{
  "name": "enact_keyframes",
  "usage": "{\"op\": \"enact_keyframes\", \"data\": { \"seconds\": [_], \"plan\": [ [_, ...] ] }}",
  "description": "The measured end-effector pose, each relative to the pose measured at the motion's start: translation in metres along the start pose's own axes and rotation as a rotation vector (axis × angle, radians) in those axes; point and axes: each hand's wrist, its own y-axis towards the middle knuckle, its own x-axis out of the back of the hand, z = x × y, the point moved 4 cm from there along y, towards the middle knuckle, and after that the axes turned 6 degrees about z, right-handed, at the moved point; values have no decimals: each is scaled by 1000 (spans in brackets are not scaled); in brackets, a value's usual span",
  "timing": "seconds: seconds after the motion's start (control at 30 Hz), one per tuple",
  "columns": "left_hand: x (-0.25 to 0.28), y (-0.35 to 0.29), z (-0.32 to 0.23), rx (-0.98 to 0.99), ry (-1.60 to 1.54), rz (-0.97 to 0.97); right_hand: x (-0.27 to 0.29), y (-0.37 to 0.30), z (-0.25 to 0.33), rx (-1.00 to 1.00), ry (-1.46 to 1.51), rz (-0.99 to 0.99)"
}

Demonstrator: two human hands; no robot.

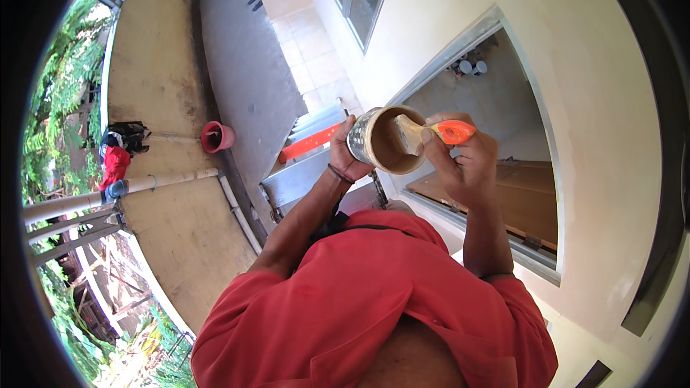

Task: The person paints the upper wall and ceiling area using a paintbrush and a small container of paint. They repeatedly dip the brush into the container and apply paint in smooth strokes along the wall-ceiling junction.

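Observation:
My left hand point(348, 152) is wrapped round the side of a small paint can point(364, 145), which is tilted so that its brown-coated inside shows. In my right hand point(460, 162) is a paintbrush point(456, 131) with an orange-tipped handle, pinched between thumb and fingers. The brush's pale, paint-smeared head reaches over the rim into the mouth of the can. Whether the bristles touch the inner wall, I cannot tell. Both hands are in front of my chest.
Below my hands stands a metal ladder point(305, 165) with an orange part. To the right, a framed window opening point(557, 208) sits in a cream wall point(596, 86). A red bucket point(217, 137) stands by the low wall at left, with a pipe point(165, 180) and dark and red cloths.

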Motion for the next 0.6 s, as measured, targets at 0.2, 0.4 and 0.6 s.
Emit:
{"op": "enact_keyframes", "data": {
  "seconds": [0.2, 0.4, 0.6],
  "plan": [
    [-8, -4, -1, -27, 19, -8, -9, 3, -7, 88, -15, 11],
    [-9, -5, -2, -47, 50, -27, -11, 1, -15, 29, 51, 45],
    [-5, -7, -3, -66, 51, -57, 16, -6, -8, -17, 248, -152]
  ]
}}
